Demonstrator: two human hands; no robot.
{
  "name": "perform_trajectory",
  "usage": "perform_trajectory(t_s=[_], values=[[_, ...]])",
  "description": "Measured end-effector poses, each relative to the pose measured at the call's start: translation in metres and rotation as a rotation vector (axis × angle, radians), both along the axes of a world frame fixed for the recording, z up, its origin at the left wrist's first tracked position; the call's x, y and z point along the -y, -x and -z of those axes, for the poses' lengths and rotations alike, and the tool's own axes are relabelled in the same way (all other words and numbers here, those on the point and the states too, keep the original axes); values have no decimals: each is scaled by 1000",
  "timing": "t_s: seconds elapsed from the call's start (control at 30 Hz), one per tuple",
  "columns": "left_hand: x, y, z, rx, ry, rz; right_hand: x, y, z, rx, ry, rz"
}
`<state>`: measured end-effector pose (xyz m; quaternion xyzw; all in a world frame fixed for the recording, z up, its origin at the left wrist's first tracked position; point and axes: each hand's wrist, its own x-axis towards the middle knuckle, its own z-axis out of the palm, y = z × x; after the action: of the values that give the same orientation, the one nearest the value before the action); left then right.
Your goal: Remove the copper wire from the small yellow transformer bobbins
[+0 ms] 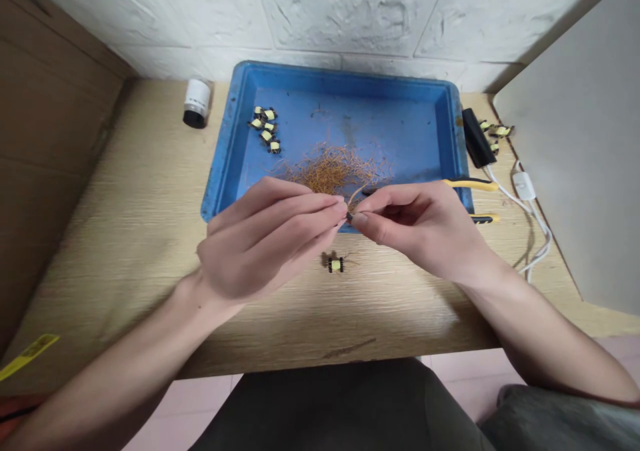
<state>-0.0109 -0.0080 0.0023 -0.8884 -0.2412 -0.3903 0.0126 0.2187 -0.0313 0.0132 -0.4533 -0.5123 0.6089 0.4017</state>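
Over the near edge of the blue tray (345,72), my two hands meet fingertip to fingertip. Fingers pressed together, my left hand (275,237) grips a small coil transformer (349,216); only a dark bit of it shows. My right hand (420,227) pinches the same part between thumb and forefinger, and a thin copper wire (356,194) sticks up there. Just below the hands, another coil transformer (336,265) with yellow tape and wire leads lies on the wooden table. A heap of copper wire clippings (330,167) rests in the tray behind my fingers.
Several taped coil transformers (267,129) sit at the tray's left. Yellow-handled pliers (473,184) lie over its right rim, partly behind my right hand. A white bottle with a black cap (197,103) stands left; a black device (477,137) with white cable (540,234) lies right.
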Motion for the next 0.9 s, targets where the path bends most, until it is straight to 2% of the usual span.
perform_trajectory(t_s=[0.2, 0.4, 0.63, 0.9], values=[[13, -10, 2, 76, 280, -116, 0, 0, -2, -7, -3, 21], [19, -17, 2, 178, 454, -211, 0, 0, -2, 29, -1, 31], [21, -20, 2, 264, 613, -240, -3, -6, -5, 90, -18, -8], [20, -21, 2, 328, 711, -225, -1, -9, -6, 164, -99, -25]])
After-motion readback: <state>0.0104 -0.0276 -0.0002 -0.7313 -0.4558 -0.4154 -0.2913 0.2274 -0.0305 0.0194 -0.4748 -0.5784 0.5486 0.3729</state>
